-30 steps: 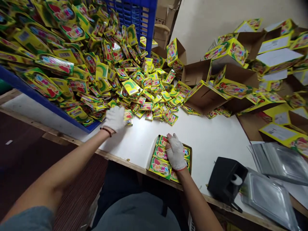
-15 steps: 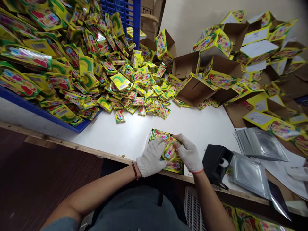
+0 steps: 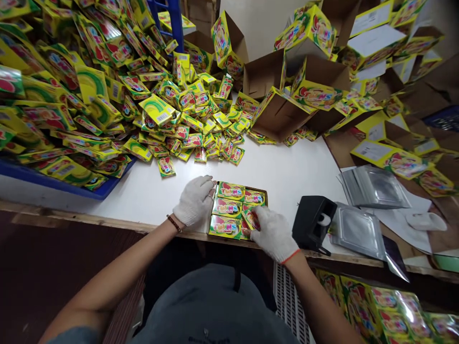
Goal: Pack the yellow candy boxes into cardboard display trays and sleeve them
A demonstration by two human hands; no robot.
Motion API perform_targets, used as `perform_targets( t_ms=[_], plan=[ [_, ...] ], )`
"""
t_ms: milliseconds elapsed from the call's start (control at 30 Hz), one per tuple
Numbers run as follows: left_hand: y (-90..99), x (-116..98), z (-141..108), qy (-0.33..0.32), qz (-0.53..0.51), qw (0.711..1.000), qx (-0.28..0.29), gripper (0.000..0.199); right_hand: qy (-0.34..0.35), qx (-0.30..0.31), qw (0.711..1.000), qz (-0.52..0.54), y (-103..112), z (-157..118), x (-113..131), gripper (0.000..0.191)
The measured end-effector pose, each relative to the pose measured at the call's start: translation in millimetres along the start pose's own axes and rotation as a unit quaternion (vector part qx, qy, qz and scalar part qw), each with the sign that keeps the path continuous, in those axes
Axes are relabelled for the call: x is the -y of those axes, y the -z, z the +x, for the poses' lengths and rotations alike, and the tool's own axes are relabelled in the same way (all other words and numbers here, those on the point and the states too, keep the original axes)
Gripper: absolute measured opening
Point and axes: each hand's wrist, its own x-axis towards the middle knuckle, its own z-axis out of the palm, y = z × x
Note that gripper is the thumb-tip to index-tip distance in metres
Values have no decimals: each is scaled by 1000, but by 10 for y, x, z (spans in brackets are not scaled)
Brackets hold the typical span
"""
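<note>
The right hand [image 3: 275, 232], nearer, pinches a Twins packet [image 3: 248, 215] in the right column of the open carton [image 3: 266, 196], its long axis skewed to its neighbours; the left hand [image 3: 193, 200] lies loosely spread along the carton's left wall.

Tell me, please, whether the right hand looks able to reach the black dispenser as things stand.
Probably yes: the black dispenser stands close to the right hand, with nothing visible between, though that hand is busy with a pack at the open box.
</note>
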Motion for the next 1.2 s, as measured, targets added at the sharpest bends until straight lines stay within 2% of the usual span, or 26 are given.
perform_targets(
  t_ms=[67, 200, 333, 433, 533, 633, 733, 800, 867, 933, 1000, 1133, 1200],
  plan=[
    [1, 54, 139, -28, -11, 999, 22, 30, 21, 13, 1000, -19, -33, -91, -25, 39],
    [-67, -12, 338, -73, -4, 994, 86, 34, 114, 37, 992, -32, 9, -110, -141, 45],
    [-149, -31, 365, -86, 9, 983, 162, 29, 227, 78, 967, 83, -33, -70, -221, 43],
    [-238, 17, 267, -99, -27, 983, 151, 27, 233, 11, 956, 177, -229, -110, -219, 36],
    [-348, 56, 148, -82, -79, 989, 98, 29, 217, -75, 955, 187, -450, -211, -178, 23],
    [-392, 181, 124, -24, -76, 996, 28, 32, 199, -112, 957, 177, -539, -287, -156, 10],
    [-235, 517, 185, 115, 22, 993, -17, 35, 185, -93, 952, 225, -470, -237, -183, 4],
    [-21, 814, 204, 234, 110, 966, -6, 38, 151, -93, 946, 270, -400, -117, -187, 6],
    [198, 1091, 172, 314, 165, 935, 12, 43, 102, -113, 942, 300, -365, 48, -147, 11],
    [348, 1295, 95, 345, 176, 922, 11, 51, 59, -124, 936, 323, -387, 217, -74, 18],
    [398, 1405, -8, 361, 172, 917, 0, 51, 38, -126, 930, 344, -450, 351, -4, 19],
    [284, 1397, -156, 393, 146, 907, -32, 34, 44, -135, 920, 365, -570, 445, 36, 22],
    [202, 1355, -134, 422, 131, 895, -59, 43, 48, -133, 918, 371, -591, 429, 18, 23]
  ],
)
